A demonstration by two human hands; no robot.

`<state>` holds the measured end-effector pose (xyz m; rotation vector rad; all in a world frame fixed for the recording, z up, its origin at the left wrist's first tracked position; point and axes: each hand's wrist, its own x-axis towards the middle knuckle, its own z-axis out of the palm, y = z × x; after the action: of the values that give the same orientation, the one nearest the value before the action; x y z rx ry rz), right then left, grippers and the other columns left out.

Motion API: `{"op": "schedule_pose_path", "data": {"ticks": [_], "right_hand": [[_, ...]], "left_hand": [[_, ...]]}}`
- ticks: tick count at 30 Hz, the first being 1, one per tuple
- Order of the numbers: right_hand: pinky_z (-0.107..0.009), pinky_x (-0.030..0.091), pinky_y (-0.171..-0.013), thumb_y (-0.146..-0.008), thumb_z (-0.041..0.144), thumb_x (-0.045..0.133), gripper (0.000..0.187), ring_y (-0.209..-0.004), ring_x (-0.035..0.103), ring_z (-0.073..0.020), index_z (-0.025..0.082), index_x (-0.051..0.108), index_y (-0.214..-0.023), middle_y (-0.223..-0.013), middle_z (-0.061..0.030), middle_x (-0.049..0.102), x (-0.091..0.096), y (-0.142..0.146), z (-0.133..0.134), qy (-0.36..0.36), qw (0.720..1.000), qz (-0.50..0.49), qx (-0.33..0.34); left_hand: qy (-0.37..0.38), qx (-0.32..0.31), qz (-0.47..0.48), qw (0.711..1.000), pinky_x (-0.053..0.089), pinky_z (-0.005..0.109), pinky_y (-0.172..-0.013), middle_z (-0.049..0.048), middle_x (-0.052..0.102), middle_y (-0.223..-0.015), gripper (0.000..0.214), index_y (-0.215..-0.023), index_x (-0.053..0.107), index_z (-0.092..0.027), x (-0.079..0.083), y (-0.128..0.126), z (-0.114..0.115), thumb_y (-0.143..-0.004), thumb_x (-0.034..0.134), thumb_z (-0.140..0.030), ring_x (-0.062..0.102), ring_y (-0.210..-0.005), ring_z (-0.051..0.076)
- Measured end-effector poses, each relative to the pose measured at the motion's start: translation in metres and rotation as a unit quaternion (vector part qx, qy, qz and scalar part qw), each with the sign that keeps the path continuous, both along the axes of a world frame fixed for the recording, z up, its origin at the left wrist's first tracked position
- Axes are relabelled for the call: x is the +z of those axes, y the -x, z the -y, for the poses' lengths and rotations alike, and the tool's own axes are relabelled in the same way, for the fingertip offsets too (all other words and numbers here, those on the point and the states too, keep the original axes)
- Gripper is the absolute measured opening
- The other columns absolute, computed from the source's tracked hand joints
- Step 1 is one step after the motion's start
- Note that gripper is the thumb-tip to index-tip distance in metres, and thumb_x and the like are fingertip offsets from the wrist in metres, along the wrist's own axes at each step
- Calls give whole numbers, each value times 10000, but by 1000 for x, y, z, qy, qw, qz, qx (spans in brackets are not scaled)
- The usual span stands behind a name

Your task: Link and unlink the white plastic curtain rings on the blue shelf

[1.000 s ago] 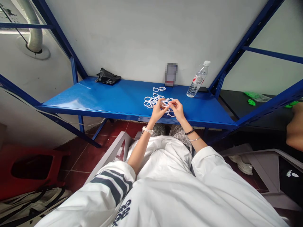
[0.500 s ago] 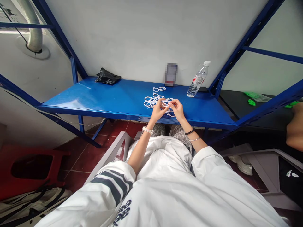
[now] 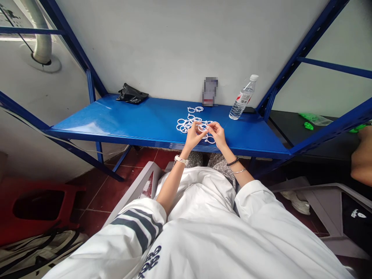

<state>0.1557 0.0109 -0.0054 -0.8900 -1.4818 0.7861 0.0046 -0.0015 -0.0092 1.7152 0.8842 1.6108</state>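
Over the near edge of the blue table [image 3: 157,120], my left hand [image 3: 194,135] and my right hand [image 3: 217,133] are close together. Between them is a white plastic ring [image 3: 203,130], which looks like a curtain ring. The left thumb and fingers pinch its left side, and the right fingertips close on its right side. A pile of similar white rings [image 3: 183,126] lies beside and behind my left hand. Another ring [image 3: 210,141] rests just below my right hand. Several more rings [image 3: 198,109] sit apart, farther back. My fingers hide part of the pile.
Against the wall stands a blurred phone-like object [image 3: 209,92]. A water bottle [image 3: 241,101] stands to its right, with a dark flat object [image 3: 249,110] behind it. A crumpled black bag [image 3: 132,94] lies at back left. Blue posts frame the table. Another person's arm [image 3: 362,155] shows at right.
Both hands stay in place around the same ring, with only a very slight shift of the fingers and ring. The pile and the other things have not moved.
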Motion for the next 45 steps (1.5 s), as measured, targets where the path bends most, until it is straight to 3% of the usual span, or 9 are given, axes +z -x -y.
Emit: {"op": "schedule_pose_path", "data": {"ticks": [12,22,29,45], "right_hand": [[-337,550,-802,-779,651,697,422,-876,637,-203,250,654,-905,-916,-37,666,4,1,3,22,999,-14,31],[-332,562,-755,-766,710,674,472,-831,644,-202,251,637,-869,-850,-30,655,4,1,3,31,999,-4,34],[-347,569,-742,-817,766,564,528,-853,676,-221,247,658,-837,-835,-39,687,3,1,1,42,999,-16,23],[-333,545,-753,-816,632,650,389,-867,651,-205,250,631,-893,-906,-32,658,4,0,3,37,999,-5,32]], "left_hand": [[-10,24,-1,1000,435,241,-495,-42,555,-651,587,-913,432,-222,2,-2,3,-736,733,-694,587,-562,125],[0,18,-19,1000,432,253,-491,-45,566,-659,621,-909,408,-226,6,-1,8,-709,736,-714,585,-544,126],[6,12,-22,1000,434,259,-495,-50,565,-657,632,-899,386,-231,5,-1,7,-697,757,-701,579,-535,127],[3,0,-25,1000,413,247,-480,-57,553,-651,605,-905,388,-233,9,-1,10,-723,745,-686,545,-512,107]]}}
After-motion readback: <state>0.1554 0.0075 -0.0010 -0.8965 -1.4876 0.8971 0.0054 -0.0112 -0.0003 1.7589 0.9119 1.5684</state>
